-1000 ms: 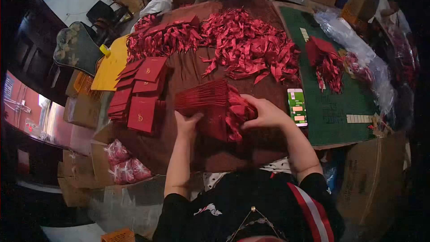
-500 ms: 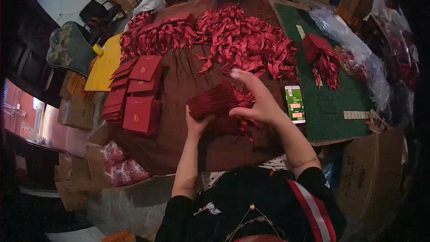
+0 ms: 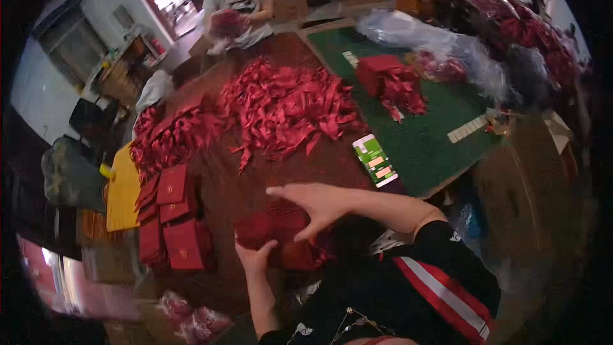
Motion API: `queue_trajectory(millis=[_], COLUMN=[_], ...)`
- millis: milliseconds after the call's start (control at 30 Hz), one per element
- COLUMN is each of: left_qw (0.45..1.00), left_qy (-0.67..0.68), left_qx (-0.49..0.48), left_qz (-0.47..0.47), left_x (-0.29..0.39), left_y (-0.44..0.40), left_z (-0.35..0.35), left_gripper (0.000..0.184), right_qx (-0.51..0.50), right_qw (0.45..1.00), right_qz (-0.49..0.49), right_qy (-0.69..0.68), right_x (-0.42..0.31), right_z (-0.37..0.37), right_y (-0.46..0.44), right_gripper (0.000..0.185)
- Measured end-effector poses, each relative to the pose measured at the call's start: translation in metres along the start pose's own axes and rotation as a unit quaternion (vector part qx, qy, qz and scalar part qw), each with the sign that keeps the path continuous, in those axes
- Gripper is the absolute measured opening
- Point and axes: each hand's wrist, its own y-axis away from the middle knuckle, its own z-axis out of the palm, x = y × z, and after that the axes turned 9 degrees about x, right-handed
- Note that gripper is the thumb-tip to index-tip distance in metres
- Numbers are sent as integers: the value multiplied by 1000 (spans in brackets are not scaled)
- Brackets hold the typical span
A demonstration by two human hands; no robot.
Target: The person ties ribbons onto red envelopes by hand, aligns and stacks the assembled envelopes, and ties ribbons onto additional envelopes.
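Observation:
A thick stack of flat red gift bags (image 3: 268, 225) is held low over the near side of the brown-covered table, somewhat blurred. My left hand (image 3: 254, 257) grips it from the left and below, thumb along its near face. Over the stack's top and right end reaches my right hand (image 3: 316, 204), thumb and fingers spread wide apart; whether it touches the bags I cannot tell. Red ribbons show dimly at the stack's right end. To the left stand piles of red gift bags (image 3: 185, 243) with small gold marks.
A heap of red ribbons (image 3: 287, 105) covers the table's middle. A phone (image 3: 375, 161) with a lit screen lies beside the green mat (image 3: 440, 166), which carries another ribboned red bundle (image 3: 386, 76) and clear plastic wrap (image 3: 415, 35). Across the table a person (image 3: 239, 6) holds something red.
My view has turned, shifting the table contents. Both hands and the stack are now nearer my body; my right hand has come across above the stack, still spread.

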Motion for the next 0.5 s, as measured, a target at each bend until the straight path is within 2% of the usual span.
queue_trajectory(millis=[67, 100, 167, 200, 233, 300, 333, 400, 433, 500], left_qw=[998, 998, 996, 995, 995, 990, 986, 976, 966, 956], left_qy=[55, 58, -21, -24, -24, -46, -88, -90, -75, -45], left_qx=[6, -9, -89, -93, -98, -123, -143, -180, -194, -251], left_qz=[-40, -37, -18, -4, -2, -50, -23, -82, -157, -143], left_x=[48, 59, 72, 77, 83, 105, 95, 93, 103, 94], left_y=[15, 13, 11, 10, 8, 6, -1, -12, -12, -23], left_z=[20, 24, 29, 36, 44, 67, 71, 100, 116, 140], left_gripper=[75, 75, 73, 71, 71, 70, 67, 67, 69, 78], right_qx=[-69, -51, -21, 37, 43, 87, 71, 117, 134, 207], right_qw=[996, 996, 992, 994, 994, 980, 975, 945, 940, 922], right_qz=[55, 65, 85, 46, 47, 89, 149, 222, 250, 253], right_qy=[-19, -24, -93, -90, -87, -153, -147, -207, -188, -208], right_x=[-17, -19, -26, -17, -14, -14, -15, -25, -25, -16], right_z=[-14, -13, -17, -11, -13, -21, -30, -51, -60, -70], right_y=[11, 20, 33, 42, 51, 67, 76, 90, 99, 121], right_gripper=[97, 84, 79, 74, 74, 67, 63, 58, 57, 53])
